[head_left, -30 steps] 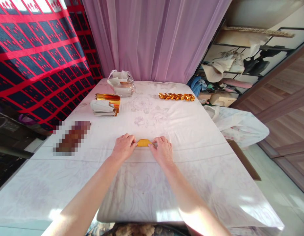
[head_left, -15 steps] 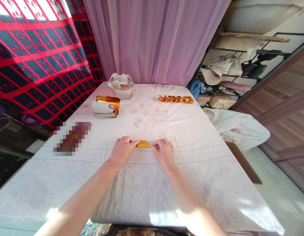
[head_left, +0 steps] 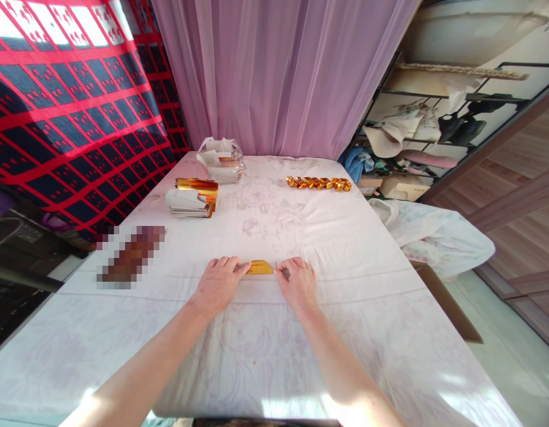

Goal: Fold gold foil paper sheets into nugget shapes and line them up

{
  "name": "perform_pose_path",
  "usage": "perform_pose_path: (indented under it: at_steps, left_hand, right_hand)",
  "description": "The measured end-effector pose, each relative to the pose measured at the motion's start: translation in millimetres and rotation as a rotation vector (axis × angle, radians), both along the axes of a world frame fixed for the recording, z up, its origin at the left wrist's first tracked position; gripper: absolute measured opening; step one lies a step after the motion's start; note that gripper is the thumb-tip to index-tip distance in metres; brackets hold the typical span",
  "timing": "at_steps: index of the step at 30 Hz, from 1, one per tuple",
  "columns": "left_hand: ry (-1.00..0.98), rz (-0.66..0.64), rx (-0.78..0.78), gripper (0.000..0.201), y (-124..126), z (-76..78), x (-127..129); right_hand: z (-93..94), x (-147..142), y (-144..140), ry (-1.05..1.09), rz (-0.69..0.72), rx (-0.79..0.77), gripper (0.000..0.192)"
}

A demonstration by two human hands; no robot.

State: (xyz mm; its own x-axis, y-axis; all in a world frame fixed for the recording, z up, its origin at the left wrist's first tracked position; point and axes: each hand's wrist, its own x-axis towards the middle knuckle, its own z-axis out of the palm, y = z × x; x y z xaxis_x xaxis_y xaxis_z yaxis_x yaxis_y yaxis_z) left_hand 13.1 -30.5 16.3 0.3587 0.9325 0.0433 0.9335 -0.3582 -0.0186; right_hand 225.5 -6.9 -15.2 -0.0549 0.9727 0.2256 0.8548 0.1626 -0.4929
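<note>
At the far left of the white floral cloth-covered table (head_left: 345, 249) lay a blurred brown oblong item (head_left: 131, 254), not identifiable. Beyond it sat a stack of white and gold foil sheets (head_left: 191, 199), and further back a clear plastic bag of paper pieces (head_left: 221, 160). Near the table's front middle, the left hand (head_left: 217, 286) lay palm down, fingers together, its fingertips pressing the left end of a small folded strip of gold foil paper (head_left: 259, 268) flat against the cloth. The right hand (head_left: 299, 284) lay likewise, fingers closed up, its tips on the strip's right end. At the rear right lay a twisted chain of gold foil pieces (head_left: 319, 183), well apart from both hands.

Judged risks: the foil appeared slick, so uneven pressure from either hand could let the strip slide and set a crooked crease. The loose cloth beneath could wrinkle under the fingertips and mar the fold.
</note>
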Motion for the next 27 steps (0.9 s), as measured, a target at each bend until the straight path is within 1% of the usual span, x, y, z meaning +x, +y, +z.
perform_pose_path:
  at_steps: [3,9,13,17,19,22,23,24,27]
  left_hand:
    - [0.072,-0.053,0.01,0.059,-2.3,1.2,-2.5]
    - [0.246,-0.198,0.053,0.064,-2.8,1.0,-16.3]
    - [0.25,-0.238,0.087,0.062,-4.3,0.0,-27.4]
    - [0.229,-0.229,0.11,0.054,-3.4,3.2,-26.2]
    - [0.23,-0.247,0.12,0.047,-0.4,6.9,-22.1]
    - [0.252,-0.302,0.125,0.036,9.2,13.2,-17.8]
    - [0.258,-0.311,0.128,0.036,13.7,14.9,-17.5]
    - [0.262,-0.312,0.135,0.041,18.5,16.2,-17.6]
    - [0.254,-0.302,0.14,0.053,31.1,16.2,-18.7]
  right_hand:
    - [-4.0,1.6,1.2,-0.008,0.011,0.017,0.005]
    - [-7.0,2.2,3.9,-0.03,0.003,-0.018,0.005]
    - [-7.2,1.4,3.3,-0.041,0.006,0.011,0.007]
    - [-8.1,1.9,-0.4,-0.016,0.012,0.099,0.016]
    - [-6.7,0.4,-2.6,-0.018,0.095,0.172,0.025]
    - [-2.4,-5.3,-4.1,-0.127,0.308,0.229,0.033]
    - [-0.8,-7.6,-3.9,-0.18,0.358,0.222,0.034]
    - [0.5,-9.7,-3.3,-0.232,0.385,0.205,0.035]
    - [2.6,-12.5,-1.3,-0.339,0.391,0.127,0.039]
